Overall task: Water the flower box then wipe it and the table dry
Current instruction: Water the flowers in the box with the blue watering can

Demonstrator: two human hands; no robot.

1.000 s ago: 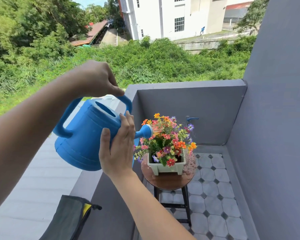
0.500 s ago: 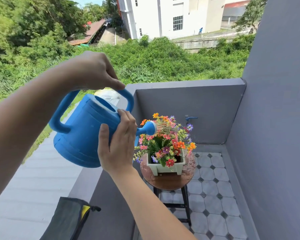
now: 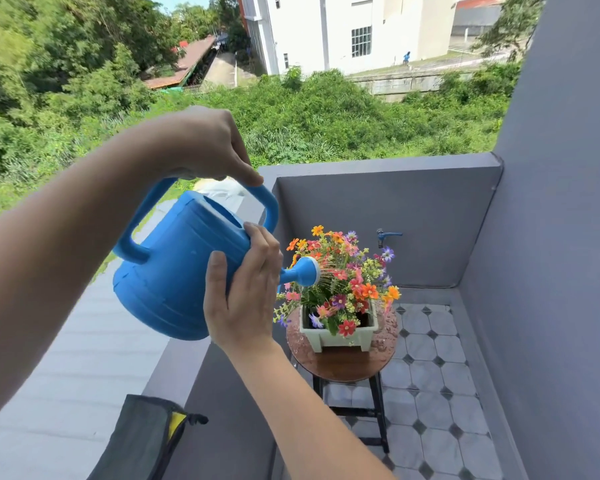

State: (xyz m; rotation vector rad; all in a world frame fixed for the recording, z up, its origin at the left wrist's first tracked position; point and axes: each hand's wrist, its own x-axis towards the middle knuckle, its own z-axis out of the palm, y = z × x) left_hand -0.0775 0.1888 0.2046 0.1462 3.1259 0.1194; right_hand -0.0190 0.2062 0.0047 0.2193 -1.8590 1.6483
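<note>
The left hand [image 3: 205, 147] has its fingers wrapped round the top handle of the blue can [image 3: 177, 268], clamped on it from above; the right hand [image 3: 246, 296] lies flat against the can's near side by the root of the spout, fingers close together and pressed to the plastic, steadying rather than gripping; the can is tipped forward and down to the right, so its long axis runs from the rear handle at the left through the body to the rose [image 3: 309, 270]; thin streams fan out of the rose onto the flowers [image 3: 343, 275]; the flower box [image 3: 338, 332], pale green, stands below and to the right of the rose, on the round worktop [image 3: 343, 367], well forward of both hands; drops already bead on the worktop around the box, most plainly at its left and right edges; judging by this, the watering step is under way and the wiping has not begun; a dark cloth [image 3: 136, 441] with a yellow tag lies on the ledge at lower left, nearer the left arm, though that hand carries the can's weight; I judge the right hand, only resting on the can, the freer one to reach back for the cloth once the can is set down.
</note>
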